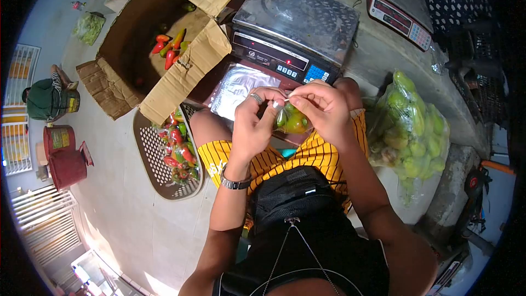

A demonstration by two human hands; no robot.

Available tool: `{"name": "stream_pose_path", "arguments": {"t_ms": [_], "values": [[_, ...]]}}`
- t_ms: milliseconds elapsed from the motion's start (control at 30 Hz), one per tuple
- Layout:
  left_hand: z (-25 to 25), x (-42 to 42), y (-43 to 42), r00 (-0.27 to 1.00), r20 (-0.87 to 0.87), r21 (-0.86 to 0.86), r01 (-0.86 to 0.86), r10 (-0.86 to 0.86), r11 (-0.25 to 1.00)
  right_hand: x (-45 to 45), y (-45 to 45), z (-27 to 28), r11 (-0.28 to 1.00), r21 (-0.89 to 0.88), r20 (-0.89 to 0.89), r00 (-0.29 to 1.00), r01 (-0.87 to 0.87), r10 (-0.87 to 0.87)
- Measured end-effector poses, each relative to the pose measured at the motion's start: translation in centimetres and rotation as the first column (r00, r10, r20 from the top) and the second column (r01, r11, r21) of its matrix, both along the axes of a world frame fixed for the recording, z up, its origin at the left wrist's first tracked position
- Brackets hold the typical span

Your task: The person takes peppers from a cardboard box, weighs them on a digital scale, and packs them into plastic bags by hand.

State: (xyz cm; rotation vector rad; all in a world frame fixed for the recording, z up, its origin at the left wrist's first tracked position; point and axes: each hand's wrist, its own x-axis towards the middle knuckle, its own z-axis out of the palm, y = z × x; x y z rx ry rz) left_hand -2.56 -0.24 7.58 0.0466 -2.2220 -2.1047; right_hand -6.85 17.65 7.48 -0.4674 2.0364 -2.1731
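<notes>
Between my hands, above my lap, hangs a small clear plastic bag (295, 121) with green and orange peppers inside. My left hand (257, 120) pinches the gathered top of this bag from the left. From the right, my right hand (323, 109) pinches the same twisted neck, its fingertips close to those of the left. Just behind my hands a stack of flat clear bags (233, 90) lies in front of a digital scale (290, 27). A basket (145, 156) to the left holds bagged red and green peppers (179, 148).
An open cardboard box (120, 38) with loose peppers (172, 49) stands at the upper left. A large bag of green vegetables (411, 131) is at the right. A second scale (397, 13) sits at the upper right. A person (46, 98) is at the far left.
</notes>
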Motion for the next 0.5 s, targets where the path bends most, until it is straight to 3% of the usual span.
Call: {"name": "stream_pose_path", "arguments": {"t_ms": [100, 167, 267, 367, 500], "values": [[0.1, 0.2, -0.1, 0.999, -0.036, 0.031, -0.002, 0.003, 1.000, 0.0, -0.1, 0.2, 0.997, -0.074, 0.055, 0.999, 0.006, -0.002], [0.0, 0.0, -0.3, 1.000, 0.003, 0.171, 0.019, -0.019, 0.985, 0.2, -0.5, 0.4, 0.993, -0.122, 0.037, 0.999, 0.002, 0.003], [-0.5, -0.1, -0.6, 0.999, 0.032, 0.328, 0.026, -0.039, 0.944, 1.0, -0.6, 0.7, 0.987, 0.132, -0.155, 0.986, 0.087, -0.066], [-0.9, 0.1, -0.5, 0.992, 0.109, 0.482, -0.004, -0.056, 0.876, 1.8, -1.4, 1.0, 0.956, 0.198, -0.354, 0.926, 0.215, -0.135], [-1.8, 0.2, -1.0, 0.980, 0.185, 0.598, -0.051, -0.076, 0.800, 3.4, -2.5, 2.3, 0.948, 0.218, -0.358, 0.923, 0.232, -0.144]]}}
